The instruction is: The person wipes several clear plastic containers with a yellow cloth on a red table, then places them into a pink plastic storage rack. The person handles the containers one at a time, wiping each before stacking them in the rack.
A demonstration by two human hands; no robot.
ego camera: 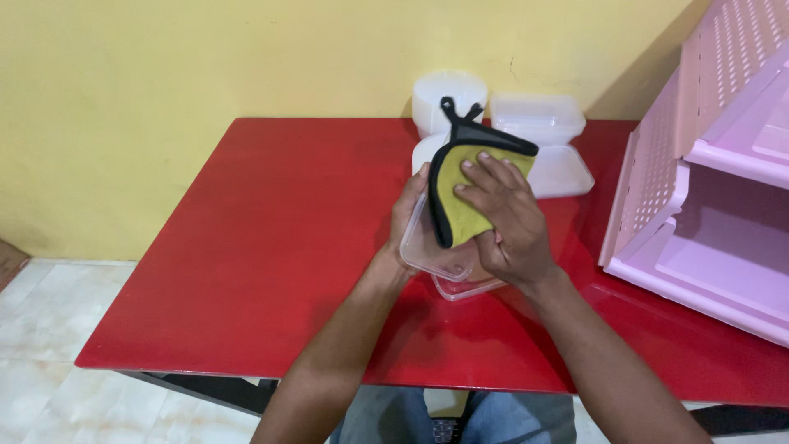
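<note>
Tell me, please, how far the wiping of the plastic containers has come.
Nothing shows as finished: no container can be told wiped from unwiped. In hand: the left hand holds a clear container while the right hand presses a yellow cloth on it. Another container lies under it, and more tubs wait by the wall.

On the table [271,247], a round container [448,94] and a rectangular container [538,115] stand at the back edge, the rack [707,181] at the right.

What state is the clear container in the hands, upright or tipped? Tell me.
Tipped. The left hand holds the clear container on edge above the red table, while the right hand presses a yellow cloth against it.
</note>
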